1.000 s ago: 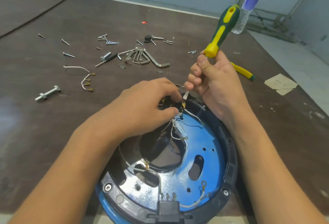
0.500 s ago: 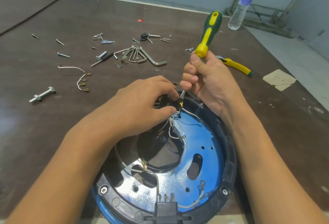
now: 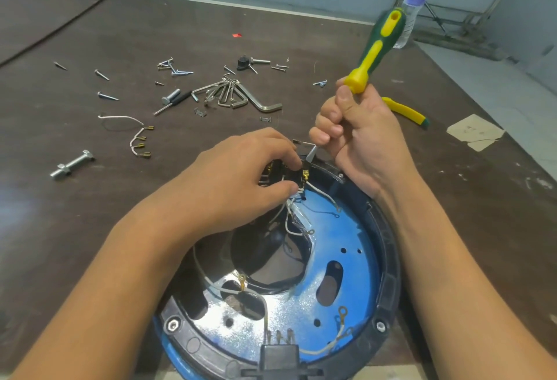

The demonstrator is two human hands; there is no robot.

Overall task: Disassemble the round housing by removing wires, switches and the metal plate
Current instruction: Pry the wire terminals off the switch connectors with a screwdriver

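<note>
Dark table (image 3: 75, 229), round housing (image 3: 389, 259), left hand (image 3: 238, 177) pinching switch (image 3: 290, 175), right hand (image 3: 367, 144) gripping screwdriver (image 3: 376, 51)

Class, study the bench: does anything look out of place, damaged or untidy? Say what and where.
Screws lie scattered loose across the table, beside a fan of hex keys. A torn paper scrap sits at the right edge. Inside the round housing, white wires end in unattached ring terminals. Normal mid-disassembly; nothing spilled.
</note>
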